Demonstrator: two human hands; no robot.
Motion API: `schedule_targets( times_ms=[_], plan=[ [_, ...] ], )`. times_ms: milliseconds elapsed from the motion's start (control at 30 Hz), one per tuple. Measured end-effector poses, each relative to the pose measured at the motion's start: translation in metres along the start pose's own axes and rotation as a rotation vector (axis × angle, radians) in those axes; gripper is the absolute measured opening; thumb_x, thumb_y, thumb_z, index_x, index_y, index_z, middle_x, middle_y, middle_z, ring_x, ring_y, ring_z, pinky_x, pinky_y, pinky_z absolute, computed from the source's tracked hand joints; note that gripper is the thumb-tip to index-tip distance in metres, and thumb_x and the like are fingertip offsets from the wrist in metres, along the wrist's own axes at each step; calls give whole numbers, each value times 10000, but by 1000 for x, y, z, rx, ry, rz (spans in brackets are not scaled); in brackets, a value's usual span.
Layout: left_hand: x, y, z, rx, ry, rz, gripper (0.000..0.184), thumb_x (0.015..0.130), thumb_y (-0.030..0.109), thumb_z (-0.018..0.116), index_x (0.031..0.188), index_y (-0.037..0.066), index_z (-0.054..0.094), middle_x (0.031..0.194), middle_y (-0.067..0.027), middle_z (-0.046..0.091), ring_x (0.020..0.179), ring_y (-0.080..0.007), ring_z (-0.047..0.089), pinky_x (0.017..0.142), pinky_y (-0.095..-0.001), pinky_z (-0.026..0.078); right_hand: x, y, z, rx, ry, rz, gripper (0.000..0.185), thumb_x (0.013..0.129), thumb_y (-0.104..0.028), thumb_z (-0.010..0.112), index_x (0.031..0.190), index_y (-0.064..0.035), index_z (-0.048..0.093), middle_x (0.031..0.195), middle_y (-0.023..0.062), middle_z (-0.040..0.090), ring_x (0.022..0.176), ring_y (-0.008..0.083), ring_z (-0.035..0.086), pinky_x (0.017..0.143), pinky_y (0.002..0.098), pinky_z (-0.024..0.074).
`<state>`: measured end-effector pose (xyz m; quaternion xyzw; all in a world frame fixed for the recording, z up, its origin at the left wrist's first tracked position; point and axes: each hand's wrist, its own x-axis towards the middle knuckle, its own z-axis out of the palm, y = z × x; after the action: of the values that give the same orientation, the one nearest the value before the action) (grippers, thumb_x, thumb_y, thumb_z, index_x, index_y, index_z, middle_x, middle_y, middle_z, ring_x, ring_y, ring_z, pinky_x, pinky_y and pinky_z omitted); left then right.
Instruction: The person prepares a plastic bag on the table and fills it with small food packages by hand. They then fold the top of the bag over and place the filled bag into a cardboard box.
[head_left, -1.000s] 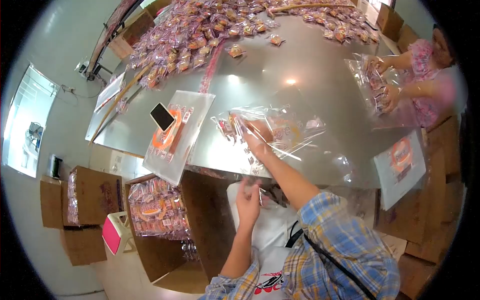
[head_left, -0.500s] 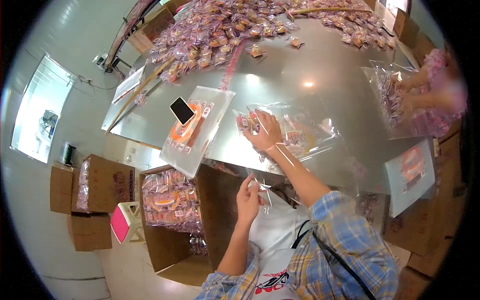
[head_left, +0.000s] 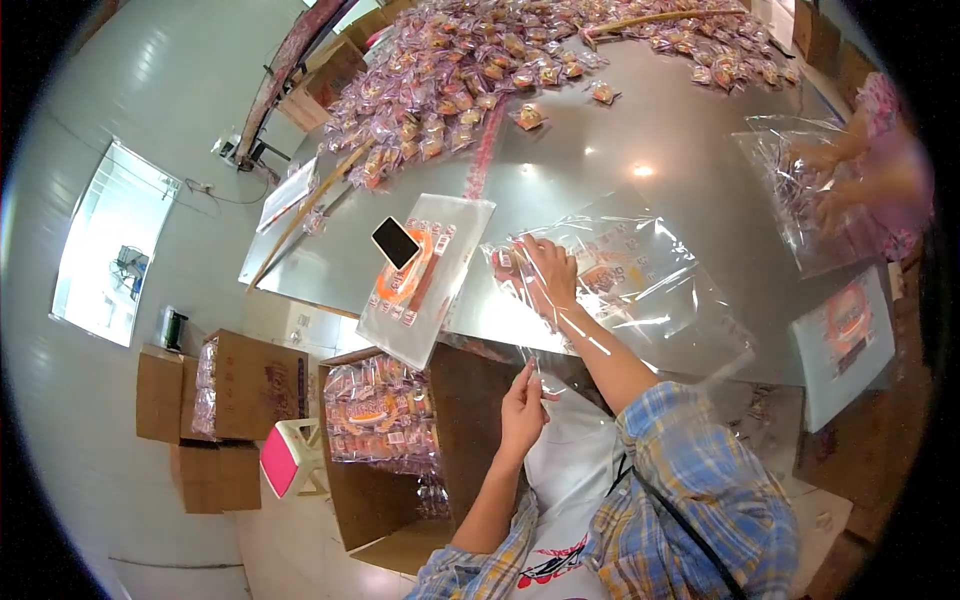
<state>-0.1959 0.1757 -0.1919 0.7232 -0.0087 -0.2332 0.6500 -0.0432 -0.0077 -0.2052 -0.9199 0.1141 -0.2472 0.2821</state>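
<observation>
My right hand reaches inside a clear printed bag on the metal table, its fingers curled over small wrapped packets at the bag's left end. Below it, at the table's near edge, my left hand pinches the edge of the clear film between thumb and fingers. Left of the bag lies a stack of flat printed bags, with a phone resting on it.
A large heap of wrapped packets covers the far side of the table. At the right, a co-worker's hands are in another bag. Below left are an open carton of filled bags and a pink-topped stool.
The camera view has shifted, so the table and cartons appear farther right. The clear bag now spreads wider around my right forearm. My left hand remains near the table's edge.
</observation>
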Motion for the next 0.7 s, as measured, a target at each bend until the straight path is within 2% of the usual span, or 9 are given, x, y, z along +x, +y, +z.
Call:
schedule_targets(
  times_ms=[133,167,200,300,433,500,600,667,700],
  plan=[
    [11,-5,-5,15,41,71,464,1075,209,567,1491,12,509,883,-68,731,688,-70,601,608,-231,479,-4,2,7,35,-29,88,729,888,-506,736,1457,-118,496,1279,207,590,1180,385,556,989,517,420],
    [15,-5,-11,89,91,60,425,1045,217,614,1410,4,582,968,-34,725,797,-75,611,668,-223,501,-1,8,14,54,1,12,678,902,-478,729,1427,-105,516,1257,211,600,1163,391,561,1005,516,419],
    [26,-12,-21,89,90,101,461,1031,224,636,1426,-2,562,1083,-44,705,862,-85,616,677,-223,508,-3,9,13,119,32,-5,655,905,-466,728,1409,-101,525,1248,211,604,1164,390,563,1006,512,420],
    [58,11,-29,-19,259,187,528,1035,268,637,1464,-16,516,1215,-80,659,922,-113,620,707,-254,537,-6,12,15,317,153,-81,527,907,-386,738,1308,-85,575,1218,201,617,1160,389,577,1007,501,430],
    [118,35,-29,-19,239,214,643,1043,310,626,1543,-27,399,1325,-132,600,1091,-195,634,820,-341,585,-3,21,29,242,267,-166,303,896,-256,740,1126,-69,674,1165,182,635,1106,397,602,971,496,474],
    [153,28,-32,-167,180,167,667,1047,289,616,1561,-37,344,1365,-146,578,1151,-229,632,891,-381,586,-4,36,56,283,262,-205,287,879,-218,747,1116,-70,683,1154,181,637,1106,398,602,957,483,484],
    [176,26,-26,-333,236,173,624,1054,253,596,1547,-45,356,1365,-142,580,1134,-232,645,898,-391,586,-6,31,32,228,202,-326,310,840,-149,774,1132,-72,705,1131,164,660,1061,373,626,925,468,513],
    [186,19,-30,-284,245,186,573,1060,226,583,1533,-30,387,1318,-114,620,1130,-211,649,900,-383,587,-9,17,15,315,233,-340,366,907,-185,706,1269,-137,702,1204,113,691,1111,311,636,973,446,507],
    [185,19,-30,-335,215,200,551,1057,234,590,1523,-10,426,1326,-107,617,1158,-205,630,889,-372,582,-13,16,10,278,226,-356,352,934,-205,685,1281,-144,698,1219,125,694,1109,322,643,953,457,522]
  ],
)
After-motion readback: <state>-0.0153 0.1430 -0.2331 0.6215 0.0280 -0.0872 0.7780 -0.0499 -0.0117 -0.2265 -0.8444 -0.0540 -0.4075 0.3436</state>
